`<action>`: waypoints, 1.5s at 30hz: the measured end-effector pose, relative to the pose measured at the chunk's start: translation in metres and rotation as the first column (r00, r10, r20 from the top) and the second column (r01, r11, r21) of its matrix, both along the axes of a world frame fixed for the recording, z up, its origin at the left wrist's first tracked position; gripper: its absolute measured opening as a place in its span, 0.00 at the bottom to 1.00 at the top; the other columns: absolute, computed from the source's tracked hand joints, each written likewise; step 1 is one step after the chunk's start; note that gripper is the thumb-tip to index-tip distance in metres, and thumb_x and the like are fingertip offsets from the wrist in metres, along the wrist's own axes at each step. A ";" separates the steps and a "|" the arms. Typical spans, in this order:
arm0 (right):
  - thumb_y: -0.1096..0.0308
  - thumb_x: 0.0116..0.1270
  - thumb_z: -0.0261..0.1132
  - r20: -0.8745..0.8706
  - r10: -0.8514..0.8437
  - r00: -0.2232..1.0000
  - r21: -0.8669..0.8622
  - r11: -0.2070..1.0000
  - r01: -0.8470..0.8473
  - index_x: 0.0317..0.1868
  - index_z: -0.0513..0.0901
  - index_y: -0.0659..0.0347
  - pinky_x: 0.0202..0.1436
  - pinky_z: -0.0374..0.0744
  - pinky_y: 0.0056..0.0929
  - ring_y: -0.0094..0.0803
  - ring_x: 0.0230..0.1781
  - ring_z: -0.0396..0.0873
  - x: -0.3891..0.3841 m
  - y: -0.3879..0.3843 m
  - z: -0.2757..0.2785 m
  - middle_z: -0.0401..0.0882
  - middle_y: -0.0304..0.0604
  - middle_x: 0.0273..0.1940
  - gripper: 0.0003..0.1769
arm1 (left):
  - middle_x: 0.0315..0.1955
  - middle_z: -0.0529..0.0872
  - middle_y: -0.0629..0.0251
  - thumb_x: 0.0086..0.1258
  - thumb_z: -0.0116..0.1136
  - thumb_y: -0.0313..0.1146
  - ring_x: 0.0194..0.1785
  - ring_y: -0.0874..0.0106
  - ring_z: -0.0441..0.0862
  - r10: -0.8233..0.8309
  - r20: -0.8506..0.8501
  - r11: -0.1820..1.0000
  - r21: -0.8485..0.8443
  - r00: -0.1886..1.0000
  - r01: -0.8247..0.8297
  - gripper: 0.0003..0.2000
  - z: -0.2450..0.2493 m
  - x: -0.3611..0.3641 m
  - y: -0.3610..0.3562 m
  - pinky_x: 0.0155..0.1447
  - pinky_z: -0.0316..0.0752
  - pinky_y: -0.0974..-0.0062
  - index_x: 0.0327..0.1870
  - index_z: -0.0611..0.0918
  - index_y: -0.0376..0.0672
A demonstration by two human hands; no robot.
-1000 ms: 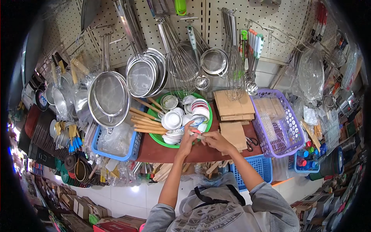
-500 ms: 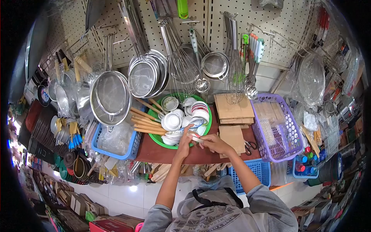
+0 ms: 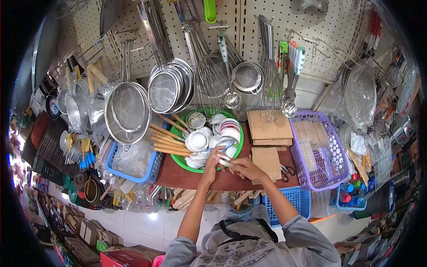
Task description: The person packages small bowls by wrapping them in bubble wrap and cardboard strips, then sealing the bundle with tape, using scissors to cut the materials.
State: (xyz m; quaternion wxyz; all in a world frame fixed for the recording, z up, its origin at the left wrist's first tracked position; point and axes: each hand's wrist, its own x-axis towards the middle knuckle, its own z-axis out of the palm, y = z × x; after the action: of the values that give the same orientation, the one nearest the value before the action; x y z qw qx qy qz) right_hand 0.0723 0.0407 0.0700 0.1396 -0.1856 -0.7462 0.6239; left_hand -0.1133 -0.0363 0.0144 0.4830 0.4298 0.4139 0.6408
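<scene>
A small white dish (image 3: 225, 162), seen nearly edge-on, is held between my two hands at the front of the green basin. My left hand (image 3: 213, 165) grips it from the left, the index finger stretched toward the bowls behind. From the right, my right hand (image 3: 247, 169) pinches its edge, the fingers curled. The green basin (image 3: 243, 141) holds several white bowls (image 3: 196, 140), a stack of red-rimmed dishes (image 3: 230, 126) and a blue-patterned dish (image 3: 226, 142) just beyond my fingertips. Wooden handles (image 3: 168, 143) stick out over its left side.
Brown cardboard pieces (image 3: 269, 127), scissors (image 3: 288, 172) and a purple basket (image 3: 316, 185) lie right of the basin on the red-brown table (image 3: 168, 174). A blue basket (image 3: 154, 171) stands left. Strainers (image 3: 128, 109) and whisks (image 3: 269, 84) hang low behind.
The dish has turned slightly between my hands, and my right fingers have shifted along its edge. The basin and its contents look the same.
</scene>
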 end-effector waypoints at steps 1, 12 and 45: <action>0.63 0.74 0.56 -0.006 -0.008 1.000 0.004 1.000 0.008 0.36 0.79 0.65 0.21 0.69 0.21 0.18 0.19 0.68 0.001 0.000 -0.002 0.73 0.33 0.25 0.14 | 0.45 0.78 0.64 0.71 0.55 0.47 0.39 0.75 0.78 -0.024 0.043 1.000 -0.013 0.999 0.025 0.25 -0.001 -0.002 0.001 0.37 0.77 0.78 0.64 0.72 0.44; 0.62 0.73 0.56 0.010 -0.051 0.999 0.028 0.998 0.050 0.31 0.77 0.64 0.22 0.67 0.21 0.18 0.21 0.68 0.002 -0.002 0.000 0.72 0.32 0.24 0.15 | 0.44 0.80 0.64 0.72 0.51 0.53 0.41 0.75 0.78 -0.031 -0.040 0.999 -0.022 0.999 0.030 0.27 0.002 0.000 0.001 0.37 0.76 0.79 0.62 0.73 0.41; 0.65 0.71 0.53 -0.047 -0.047 0.998 -0.118 0.992 0.041 0.42 0.82 0.67 0.25 0.74 0.22 0.19 0.24 0.71 -0.007 -0.001 -0.008 0.72 0.34 0.28 0.15 | 0.44 0.77 0.63 0.78 0.42 0.53 0.44 0.73 0.79 -0.127 0.099 0.989 -0.061 0.987 0.133 0.26 0.000 -0.011 0.005 0.40 0.78 0.74 0.66 0.67 0.43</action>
State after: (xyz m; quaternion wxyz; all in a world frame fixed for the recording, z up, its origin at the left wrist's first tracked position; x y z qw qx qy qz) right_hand 0.0658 0.0399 0.0617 0.1605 -0.1945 -0.7003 0.6679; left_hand -0.1241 -0.0310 0.0140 0.5571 0.4084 0.3831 0.6133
